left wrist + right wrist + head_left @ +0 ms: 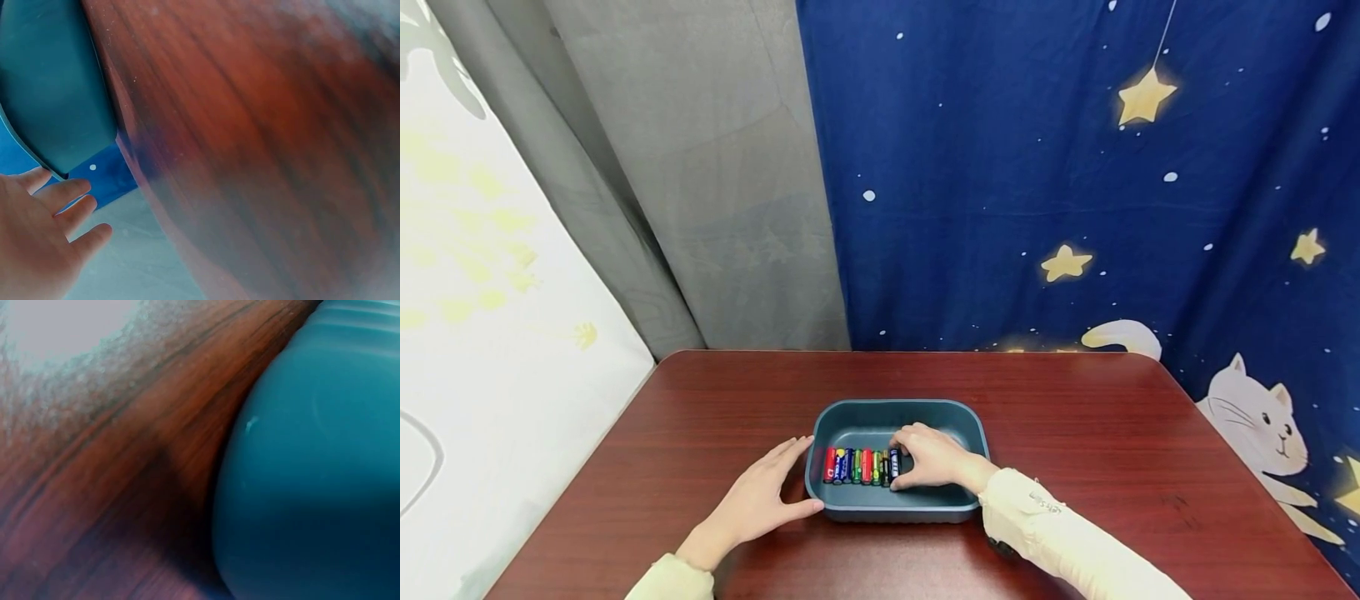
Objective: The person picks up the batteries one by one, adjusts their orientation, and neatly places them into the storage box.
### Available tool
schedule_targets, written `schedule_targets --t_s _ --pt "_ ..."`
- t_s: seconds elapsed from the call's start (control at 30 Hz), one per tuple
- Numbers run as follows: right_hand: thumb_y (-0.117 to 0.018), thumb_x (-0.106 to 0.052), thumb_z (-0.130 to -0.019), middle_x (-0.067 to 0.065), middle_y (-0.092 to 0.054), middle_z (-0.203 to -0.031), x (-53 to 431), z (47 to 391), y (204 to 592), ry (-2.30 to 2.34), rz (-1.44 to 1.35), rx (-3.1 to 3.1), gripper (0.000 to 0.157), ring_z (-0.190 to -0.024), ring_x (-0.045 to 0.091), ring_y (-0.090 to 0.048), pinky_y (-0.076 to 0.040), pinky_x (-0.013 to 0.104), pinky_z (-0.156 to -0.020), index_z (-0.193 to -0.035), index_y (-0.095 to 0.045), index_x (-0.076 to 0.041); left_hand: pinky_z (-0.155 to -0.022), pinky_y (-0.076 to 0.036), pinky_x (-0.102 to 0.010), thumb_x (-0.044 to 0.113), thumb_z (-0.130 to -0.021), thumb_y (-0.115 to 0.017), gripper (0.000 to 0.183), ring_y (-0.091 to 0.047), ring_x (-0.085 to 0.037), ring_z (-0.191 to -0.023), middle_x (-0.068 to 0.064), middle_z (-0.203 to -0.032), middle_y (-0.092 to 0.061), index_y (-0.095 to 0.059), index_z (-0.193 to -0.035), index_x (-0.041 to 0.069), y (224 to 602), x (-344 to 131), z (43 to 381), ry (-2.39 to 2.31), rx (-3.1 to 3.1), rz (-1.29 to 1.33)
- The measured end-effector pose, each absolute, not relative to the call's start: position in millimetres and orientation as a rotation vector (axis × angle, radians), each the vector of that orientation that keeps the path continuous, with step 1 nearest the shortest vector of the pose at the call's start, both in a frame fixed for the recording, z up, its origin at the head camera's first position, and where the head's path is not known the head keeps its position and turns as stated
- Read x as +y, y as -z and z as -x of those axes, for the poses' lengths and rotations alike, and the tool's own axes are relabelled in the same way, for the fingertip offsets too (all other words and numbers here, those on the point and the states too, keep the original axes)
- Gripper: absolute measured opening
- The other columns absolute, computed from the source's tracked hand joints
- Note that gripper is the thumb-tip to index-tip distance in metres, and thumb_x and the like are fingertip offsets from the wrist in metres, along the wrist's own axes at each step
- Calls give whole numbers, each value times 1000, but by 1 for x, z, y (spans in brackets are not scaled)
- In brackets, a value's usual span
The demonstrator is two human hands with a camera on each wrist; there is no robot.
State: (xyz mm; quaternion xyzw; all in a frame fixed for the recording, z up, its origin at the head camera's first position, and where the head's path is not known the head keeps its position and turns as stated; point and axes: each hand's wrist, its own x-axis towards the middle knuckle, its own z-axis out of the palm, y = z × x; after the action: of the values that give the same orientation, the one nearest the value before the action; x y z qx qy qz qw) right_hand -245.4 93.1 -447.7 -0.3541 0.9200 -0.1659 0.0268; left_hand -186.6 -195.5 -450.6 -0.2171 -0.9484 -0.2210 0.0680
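Note:
A row of several small batteries (867,467) with red, blue, green and dark wrappers stands side by side in the left half of a blue-grey plastic bin (910,515). My right hand (932,458) reaches in over the bin's right side. Thumb and fingers pinch the dark blue battery (894,463) at the row's right end by its two ends. My left hand (756,493) is spread at the bin's left side, fingertips and thumb touching the rim. In the left wrist view, the left hand's fingers are extended beside the bin's edge. The right wrist view shows only the bin's outer wall (312,444) and tabletop.
The bin sits on a reddish-brown wooden table (1090,433) with rounded far corners. Behind it hang a grey curtain (715,183) and a blue curtain (970,167) with stars and a white cat. A pale patterned cloth (497,350) lies along the left.

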Motion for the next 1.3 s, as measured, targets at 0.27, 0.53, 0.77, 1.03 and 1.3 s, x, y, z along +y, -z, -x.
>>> schedule_targets --t_s 0.27,0.53,0.77,1.03,1.3 --pt "-74 -44 -69 -4 -51 -81 96 246 445 536 1121 2843 51 -78 8 -43 -38 21 -62 -107 -61 -12 -95 -38 -49 66 -69 -61 87 -38 -26 -127 -5 -136 -45 -39 -138 17 450 -195 187 662 -2866 649" --pt "-73 -41 -71 1 -55 -90 106 247 432 667 1059 2855 56 -82 13 -47 -42 25 -68 -114 -58 -7 -95 -38 -49 65 -69 -62 87 -38 -26 -127 -5 -136 -45 -39 -138 17 450 -196 187 651 -2863 650" --pt "-74 -38 -72 7 -56 -93 124 244 417 851 1027 2869 57 -84 23 -52 -42 29 -69 -116 -57 -5 -95 -39 -49 65 -70 -62 87 -38 -26 -127 -6 -136 -45 -39 -138 16 449 -195 186 657 -2865 653" --pt "-76 -37 -68 -1 -54 -91 156 239 405 933 1027 3016 56 -85 16 -51 -43 27 -72 -114 -58 -10 -95 -39 -50 67 -69 -60 88 -38 -26 -127 -6 -136 -45 -39 -139 17 448 -194 186 653 -2874 647" --pt "-79 -33 -67 -1 -55 -89 195 234 406 979 977 3139 54 -83 11 -49 -43 27 -70 -112 -58 -11 -94 -38 -50 65 -70 -61 87 -37 -27 -127 -5 -136 -45 -38 -139 16 447 -194 185 660 -2885 644"
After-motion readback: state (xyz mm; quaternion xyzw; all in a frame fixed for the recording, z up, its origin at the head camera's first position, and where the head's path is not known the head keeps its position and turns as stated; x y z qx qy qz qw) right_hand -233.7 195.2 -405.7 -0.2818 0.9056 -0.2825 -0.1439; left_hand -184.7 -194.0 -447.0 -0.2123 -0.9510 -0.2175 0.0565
